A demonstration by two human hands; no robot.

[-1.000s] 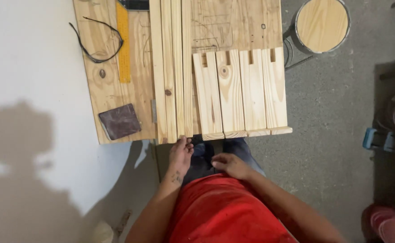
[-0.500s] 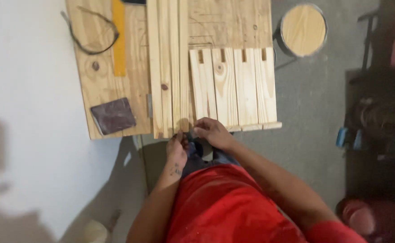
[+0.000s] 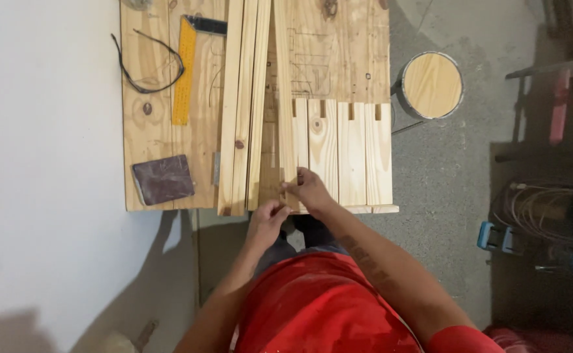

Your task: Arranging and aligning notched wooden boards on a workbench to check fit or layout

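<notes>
A concrete workshop floor holds a low plywood board laid with pine pieces. The right hand pinches the near end of a long wooden strip between thumb and curled fingers. The left hand, just below those fingers, rests curled against the board's near edge; its grip cannot be told. A slotted plank panel lies right of the fingertips, sandpaper well to their left.

place: woodworking workshop; signs: plywood bench, pine slats, yellow square, sanding block, concrete floor
</notes>
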